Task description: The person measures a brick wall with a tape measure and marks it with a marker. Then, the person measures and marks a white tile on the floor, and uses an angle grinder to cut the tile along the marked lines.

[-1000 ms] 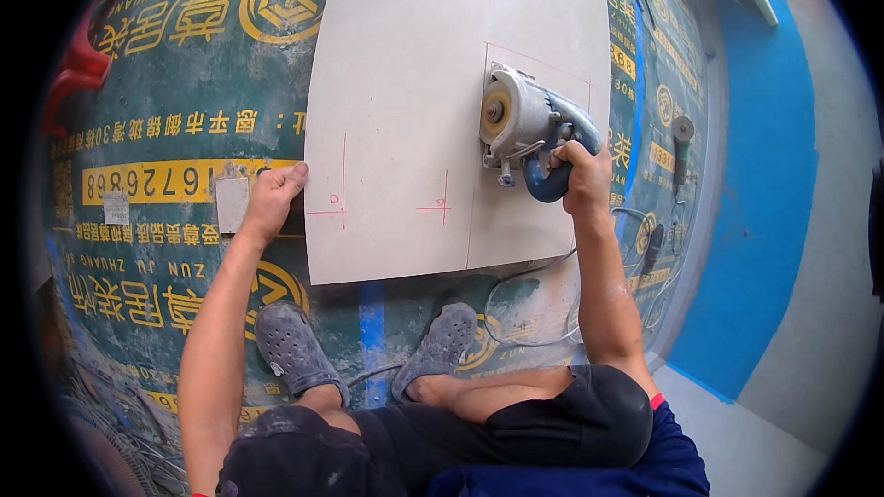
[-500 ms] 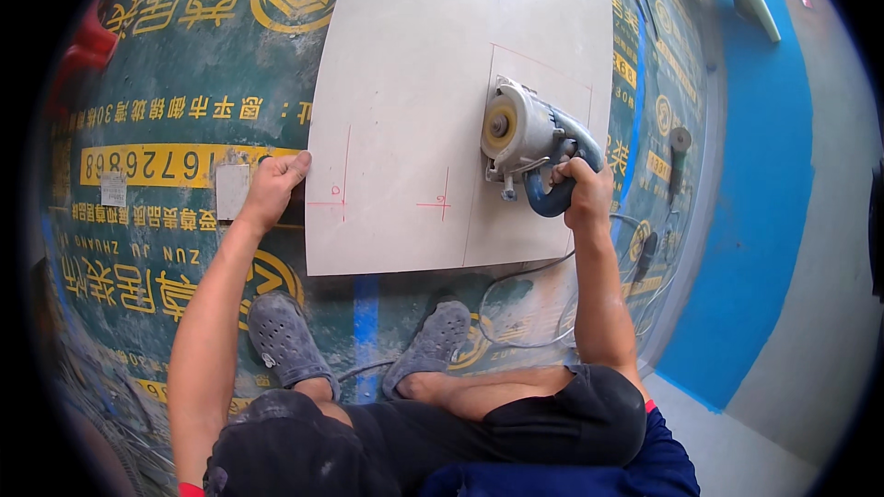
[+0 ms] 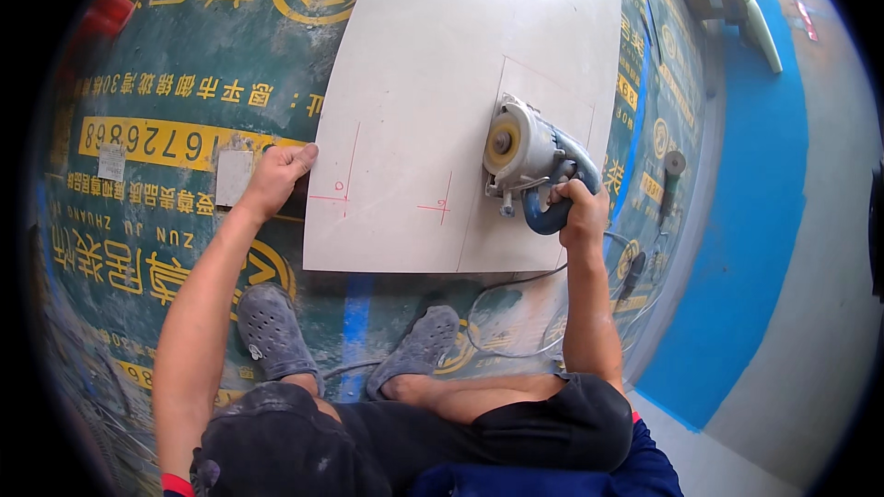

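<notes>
A large pale slab (image 3: 405, 120) lies before me, marked with thin red lines and small crosses. My right hand (image 3: 584, 210) is wrapped round the blue loop handle of a handheld tile cutter (image 3: 520, 149). The cutter has a grey metal body and a yellowish round hub facing left; it rests on the slab's right half, beside a long straight line. At the slab's left edge is my left hand (image 3: 281, 177), its fingers curled and its thumb against the rim. The fingertips under it are hidden.
Green printed floor covering (image 3: 212, 46) surrounds the slab, with a blue tape strip (image 3: 356, 313). A grey cable (image 3: 488, 350) loops near my clogs (image 3: 276, 331). To the right lies an angle grinder (image 3: 673, 175); a small pale tile piece (image 3: 234, 177) sits near my left hand.
The whole view has shifted slightly. The cutter has moved a little toward me along the slab. My left hand stays at the slab's left edge.
</notes>
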`<state>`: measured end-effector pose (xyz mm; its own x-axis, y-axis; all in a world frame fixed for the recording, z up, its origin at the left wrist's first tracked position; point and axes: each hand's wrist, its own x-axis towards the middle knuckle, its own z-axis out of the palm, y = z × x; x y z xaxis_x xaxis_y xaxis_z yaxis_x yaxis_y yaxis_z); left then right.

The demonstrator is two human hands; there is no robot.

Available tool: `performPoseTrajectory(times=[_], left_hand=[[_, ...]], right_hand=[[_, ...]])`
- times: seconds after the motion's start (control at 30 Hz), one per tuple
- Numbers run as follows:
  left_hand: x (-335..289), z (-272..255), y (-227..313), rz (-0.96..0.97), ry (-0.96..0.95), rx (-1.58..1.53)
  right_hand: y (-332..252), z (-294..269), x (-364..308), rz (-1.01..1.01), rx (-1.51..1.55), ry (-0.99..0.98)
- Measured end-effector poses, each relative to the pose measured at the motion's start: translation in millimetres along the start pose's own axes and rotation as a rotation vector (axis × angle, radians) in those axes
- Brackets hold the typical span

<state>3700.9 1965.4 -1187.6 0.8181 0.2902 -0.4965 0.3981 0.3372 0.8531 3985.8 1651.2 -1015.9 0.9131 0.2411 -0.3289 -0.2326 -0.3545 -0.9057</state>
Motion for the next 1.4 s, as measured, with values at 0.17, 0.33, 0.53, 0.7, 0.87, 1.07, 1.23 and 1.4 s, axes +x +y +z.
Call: performPoseTrajectory(times=[0.17,0.33,0.53,0.7,0.87,1.07,1.23,1.4], left_hand=[[-1.8,3.4,5.9,0.024,0.010,0.018],[-1.3,5.8,2.0,0.082,0.034,-0.007],[0.0,7.2,1.5,0.072,0.047,-0.015],[0.3,8.2,0.0,0.082,0.056,-0.030],[0.7,5.7,1.1,0.071,0.039,-0.014],[0.3,7.3,2.6,0.077,0.043,-0.026],[0.3,5.2,2.3,0.077,0.030,-0.007],[1.5,5.2,-2.1,0.094,0.037,0.003]], right_hand=[[-3.0,-0.9,-5.4,0.019,-0.019,0.007],[-4.3,-0.9,-10.5,0.028,0.000,0.012],[1.8,-9.1,-13.5,0.024,-0.020,0.023],[0.9,-8.8,-18.6,0.029,-0.051,0.027],[6.8,-13.8,-20.1,0.022,-0.043,0.031],[8.1,-14.3,-26.6,0.043,-0.010,0.020],[11.0,-17.5,-31.5,0.044,0.000,0.018],[10.7,-17.4,-36.7,0.048,0.002,0.011]])
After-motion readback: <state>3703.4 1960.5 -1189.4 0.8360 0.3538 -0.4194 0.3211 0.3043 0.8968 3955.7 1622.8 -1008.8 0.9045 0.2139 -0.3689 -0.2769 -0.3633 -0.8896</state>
